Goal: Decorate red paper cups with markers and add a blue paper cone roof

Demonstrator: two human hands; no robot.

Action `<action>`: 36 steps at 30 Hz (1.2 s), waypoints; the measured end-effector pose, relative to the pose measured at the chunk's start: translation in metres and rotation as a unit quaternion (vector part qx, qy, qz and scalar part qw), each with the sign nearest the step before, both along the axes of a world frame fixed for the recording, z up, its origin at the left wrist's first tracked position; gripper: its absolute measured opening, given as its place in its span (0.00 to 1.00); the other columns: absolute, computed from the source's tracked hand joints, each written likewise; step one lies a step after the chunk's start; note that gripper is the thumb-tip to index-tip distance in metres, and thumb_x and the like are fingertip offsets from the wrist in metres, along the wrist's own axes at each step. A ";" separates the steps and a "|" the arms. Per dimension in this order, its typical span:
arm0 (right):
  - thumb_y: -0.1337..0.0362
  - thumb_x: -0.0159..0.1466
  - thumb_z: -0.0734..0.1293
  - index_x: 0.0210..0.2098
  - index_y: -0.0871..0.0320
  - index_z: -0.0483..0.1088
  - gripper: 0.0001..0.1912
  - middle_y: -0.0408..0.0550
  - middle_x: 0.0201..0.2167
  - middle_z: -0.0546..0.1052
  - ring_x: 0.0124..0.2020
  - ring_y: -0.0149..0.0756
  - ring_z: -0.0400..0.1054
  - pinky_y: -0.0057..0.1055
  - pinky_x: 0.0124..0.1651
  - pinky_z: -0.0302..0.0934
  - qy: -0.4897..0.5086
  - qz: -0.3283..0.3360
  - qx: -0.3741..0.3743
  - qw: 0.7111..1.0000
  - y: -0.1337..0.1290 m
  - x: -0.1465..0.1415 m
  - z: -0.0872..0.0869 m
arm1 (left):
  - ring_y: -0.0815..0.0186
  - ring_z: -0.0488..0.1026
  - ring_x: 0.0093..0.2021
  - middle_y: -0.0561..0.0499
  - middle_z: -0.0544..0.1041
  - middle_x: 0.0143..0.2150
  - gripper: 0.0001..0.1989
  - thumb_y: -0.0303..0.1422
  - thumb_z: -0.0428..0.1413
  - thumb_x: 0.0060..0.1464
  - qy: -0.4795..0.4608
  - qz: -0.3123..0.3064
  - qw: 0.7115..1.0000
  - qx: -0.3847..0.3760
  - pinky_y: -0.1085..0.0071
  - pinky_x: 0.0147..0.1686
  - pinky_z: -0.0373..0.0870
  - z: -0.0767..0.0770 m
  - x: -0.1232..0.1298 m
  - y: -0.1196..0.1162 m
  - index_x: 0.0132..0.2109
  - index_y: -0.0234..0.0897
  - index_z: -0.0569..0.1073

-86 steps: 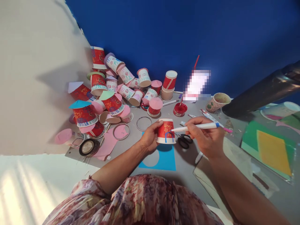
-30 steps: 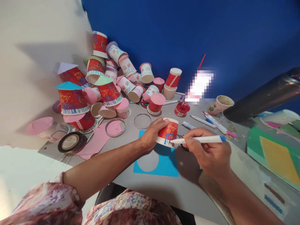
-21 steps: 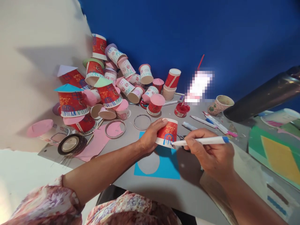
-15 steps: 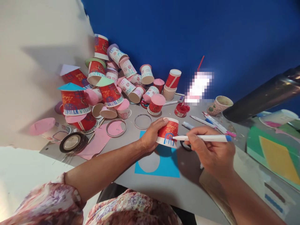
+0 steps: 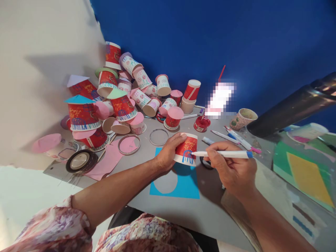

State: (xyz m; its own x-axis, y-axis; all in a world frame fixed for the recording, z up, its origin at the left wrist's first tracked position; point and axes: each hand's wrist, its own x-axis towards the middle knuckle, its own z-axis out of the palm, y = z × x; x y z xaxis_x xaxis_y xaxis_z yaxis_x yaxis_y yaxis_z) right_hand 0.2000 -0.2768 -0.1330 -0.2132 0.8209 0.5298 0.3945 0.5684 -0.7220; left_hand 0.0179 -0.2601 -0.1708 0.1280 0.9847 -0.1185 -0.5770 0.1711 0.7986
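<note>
My left hand (image 5: 168, 153) is wrapped round the left side of a red paper cup (image 5: 188, 145), held upside down above a blue sheet (image 5: 187, 182) with a round hole. Blue marker lines form an arch near the cup's white rim. Between the thumb and fingers of my right hand (image 5: 232, 171) is a white marker (image 5: 227, 154) with a blue end. It lies nearly level, its tip at the right edge of the blue arch, touching or very close to the cup.
Decorated paper cups (image 5: 122, 106) are piled at the back left. Two metal rings (image 5: 129, 144), pink paper (image 5: 109, 162) and a black round object (image 5: 80, 160) lie left. A red jar (image 5: 202, 124), several markers (image 5: 224, 136) and a patterned cup (image 5: 243, 119) stand or lie right.
The view has shifted slightly, so most things appear a little further left. Both hands keep their grips, and the marker tip remains by the blue arch.
</note>
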 end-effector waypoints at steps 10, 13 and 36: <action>0.65 0.68 0.68 0.30 0.55 0.76 0.09 0.40 0.21 0.77 0.17 0.28 0.65 0.27 0.20 0.59 -0.028 0.053 0.030 0.998 -0.002 0.000 0.005 | 0.64 0.75 0.32 0.50 0.79 0.34 0.23 0.48 0.67 0.50 0.062 0.009 0.998 0.003 0.70 0.34 0.71 0.008 -0.001 -0.005 0.43 0.34 0.77; 0.66 0.68 0.68 0.32 0.54 0.77 0.07 0.40 0.23 0.78 0.17 0.28 0.65 0.27 0.22 0.59 -0.016 0.044 0.041 0.998 -0.002 0.000 0.005 | 0.64 0.75 0.32 0.49 0.79 0.34 0.23 0.49 0.66 0.50 0.070 0.002 0.998 -0.004 0.69 0.34 0.71 0.008 -0.001 -0.006 0.44 0.34 0.77; 0.65 0.69 0.68 0.32 0.54 0.76 0.08 0.41 0.23 0.79 0.16 0.28 0.64 0.28 0.20 0.58 -0.019 0.020 0.031 0.999 -0.003 0.001 0.006 | 0.64 0.75 0.33 0.49 0.79 0.35 0.22 0.47 0.66 0.51 0.063 0.001 0.998 0.004 0.69 0.35 0.72 0.008 0.000 -0.006 0.44 0.34 0.77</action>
